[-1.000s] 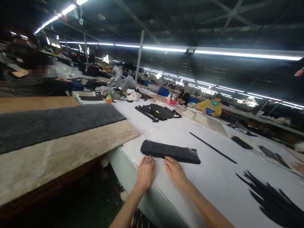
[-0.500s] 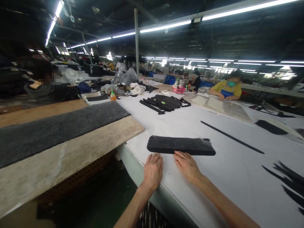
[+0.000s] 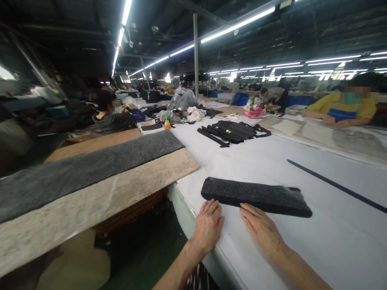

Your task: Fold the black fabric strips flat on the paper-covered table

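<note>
The dark fabric piece (image 3: 254,196) is lying on the white worktop (image 3: 326,241), just beyond both hands; at left, a grey panel (image 3: 99,167) is resting on a pale board (image 3: 121,194); the left hand (image 3: 208,225) is touching the piece's near edge, grip lying flat with the thumb apart; the right hand (image 3: 266,233) is meeting the same edge, grip loosely spread; a thin black strip (image 3: 335,185) is lying farther right.

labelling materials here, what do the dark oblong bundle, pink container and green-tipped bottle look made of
Dark oblong bundle: probably matte knit or felted cloth; fuzzy, speckled top. Pink container: likely plastic, finish unclear; uniform bright colour. Green-tipped bottle: likely plastic, perhaps translucent; narrow nozzle.
</note>
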Demonstrator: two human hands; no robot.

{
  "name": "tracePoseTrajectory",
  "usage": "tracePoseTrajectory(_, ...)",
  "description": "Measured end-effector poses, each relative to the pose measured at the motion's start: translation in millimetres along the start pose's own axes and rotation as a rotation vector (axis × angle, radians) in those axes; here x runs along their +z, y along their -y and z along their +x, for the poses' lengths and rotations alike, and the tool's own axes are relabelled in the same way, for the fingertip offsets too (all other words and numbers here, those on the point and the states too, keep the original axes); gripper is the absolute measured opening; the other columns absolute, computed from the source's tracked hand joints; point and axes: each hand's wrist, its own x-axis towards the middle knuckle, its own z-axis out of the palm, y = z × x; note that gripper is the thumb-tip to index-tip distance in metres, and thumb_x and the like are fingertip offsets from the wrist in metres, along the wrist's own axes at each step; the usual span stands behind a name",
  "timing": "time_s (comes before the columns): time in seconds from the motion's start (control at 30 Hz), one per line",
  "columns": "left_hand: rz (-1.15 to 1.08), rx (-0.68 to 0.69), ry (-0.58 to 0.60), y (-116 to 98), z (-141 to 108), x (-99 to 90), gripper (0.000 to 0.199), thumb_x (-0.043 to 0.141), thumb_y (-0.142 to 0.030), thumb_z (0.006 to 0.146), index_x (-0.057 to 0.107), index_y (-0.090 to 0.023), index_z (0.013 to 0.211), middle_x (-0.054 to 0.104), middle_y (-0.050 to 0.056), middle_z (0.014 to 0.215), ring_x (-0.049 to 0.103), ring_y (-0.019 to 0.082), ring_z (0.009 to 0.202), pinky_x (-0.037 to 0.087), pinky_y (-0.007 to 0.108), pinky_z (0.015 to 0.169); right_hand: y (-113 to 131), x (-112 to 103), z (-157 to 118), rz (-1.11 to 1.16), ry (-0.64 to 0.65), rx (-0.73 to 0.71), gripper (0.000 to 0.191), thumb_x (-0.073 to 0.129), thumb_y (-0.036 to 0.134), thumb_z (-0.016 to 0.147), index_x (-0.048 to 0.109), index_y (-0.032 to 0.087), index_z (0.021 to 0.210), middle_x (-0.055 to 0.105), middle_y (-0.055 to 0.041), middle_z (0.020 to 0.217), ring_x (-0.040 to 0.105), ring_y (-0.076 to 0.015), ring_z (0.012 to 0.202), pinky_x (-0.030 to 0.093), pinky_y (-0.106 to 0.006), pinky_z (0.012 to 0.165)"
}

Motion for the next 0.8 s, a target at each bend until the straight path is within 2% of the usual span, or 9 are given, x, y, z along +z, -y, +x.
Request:
tracePoseTrajectory(0.13, 0.001, -0.027, 0.018, -0.7, -2.1, 3.5, 0.030, 0.051, -0.015, 0.086, 0.058, -0.011, 0.114, 0.060, 0.013, 0.123, 0.053, 0.030, 0.117, 0.046, 0.051, 0.100, 6.3, -5.5, 4.3, -0.090, -0.048, -0.077, 0.031, 0.037, 0.014, 0.093, 0.068, 0.017, 0.096, 0.067, -0.0064, 0.106, 0.063, -0.0183, 0.094, 0.053, -0.031, 0.083)
tracePoseTrajectory(0.27, -0.054, -0.050, -0.027, -3.5, -8.3, 6.3, 0.030, 0.056, -0.015, 0.082, 0.059, -0.012, 0.112, 0.061, 0.011, 0.121, 0.054, 0.030, 0.115, 0.046, 0.051, 0.100, 17.4, -13.3, 9.0, -0.122, -0.078, -0.094, 0.036, 0.035, 0.000, 0.085, 0.065, 0.018, 0.081, 0.066, -0.0031, 0.091, 0.060, -0.0171, 0.083, 0.048, -0.032, 0.080)
tracePoseTrajectory(0.4, -0.116, -0.031, -0.155, -5.1, -11.8, 9.5, 0.016, 0.054, -0.012, 0.081, 0.061, -0.014, 0.096, 0.064, 0.008, 0.111, 0.057, 0.026, 0.108, 0.048, 0.046, 0.098, 29.6, 1.2, 22.0, -0.093, -0.179, -0.157, 0.038, 0.034, -0.006, 0.079, 0.062, 0.018, 0.083, 0.064, -0.0026, 0.088, 0.057, -0.0169, 0.082, 0.043, -0.032, 0.078)
tracePoseTrajectory(0.47, -0.111, -0.030, -0.215, -5.0, -12.3, 11.7, 0.013, 0.049, -0.007, 0.081, 0.060, -0.013, 0.083, 0.064, 0.008, 0.100, 0.058, 0.023, 0.098, 0.052, 0.041, 0.090, 39.0, 13.4, 33.1, -0.094, -0.186, -0.187, 0.038, 0.035, -0.008, 0.078, 0.061, 0.018, 0.090, 0.063, -0.0029, 0.090, 0.056, -0.0169, 0.083, 0.042, -0.032, 0.078)
tracePoseTrajectory(0.57, -0.069, -0.057, -0.239, -3.7, -12.6, 14.9, 0.015, 0.046, -0.003, 0.077, 0.057, -0.013, 0.077, 0.062, 0.007, 0.085, 0.057, 0.021, 0.080, 0.054, 0.040, 0.073, 53.7, 28.6, 48.9, -0.137, -0.130, -0.191, 0.038, 0.039, -0.008, 0.076, 0.060, 0.017, 0.095, 0.061, -0.0043, 0.091, 0.055, -0.0186, 0.082, 0.042, -0.033, 0.075)
tracePoseTrajectory(0.63, -0.045, -0.064, -0.225, -2.8, -13.1, 14.7, 0.016, 0.046, -0.003, 0.076, 0.058, -0.014, 0.079, 0.062, 0.006, 0.083, 0.056, 0.021, 0.075, 0.054, 0.041, 0.068, 60.7, 33.1, 56.1, -0.172, -0.069, -0.190, 0.033, 0.043, -0.008, 0.075, 0.060, 0.016, 0.091, 0.060, -0.0053, 0.087, 0.054, -0.0197, 0.079, 0.043, -0.033, 0.069)
tracePoseTrajectory(0.7, -0.060, -0.049, -0.203, -2.5, -14.3, 10.6, 0.018, 0.046, -0.003, 0.077, 0.060, -0.014, 0.082, 0.063, 0.007, 0.085, 0.057, 0.022, 0.078, 0.054, 0.041, 0.070, 65.1, 32.2, 61.1, -0.198, -0.001, -0.196, 0.027, 0.047, -0.006, 0.074, 0.059, 0.016, 0.083, 0.057, -0.0054, 0.081, 0.053, -0.0202, 0.075, 0.043, -0.033, 0.064)
tracePoseTrajectory(0.8, -0.149, -0.011, -0.172, -1.5, -16.2, -0.8, 0.021, 0.044, -0.005, 0.082, 0.062, -0.014, 0.091, 0.065, 0.008, 0.095, 0.058, 0.021, 0.090, 0.054, 0.040, 0.081, 68.6, 24.9, 69.1, -0.237, 0.125, -0.166, 0.021, 0.051, -0.003, 0.075, 0.057, 0.017, 0.077, 0.056, -0.0056, 0.078, 0.053, -0.0210, 0.074, 0.044, -0.033, 0.063)
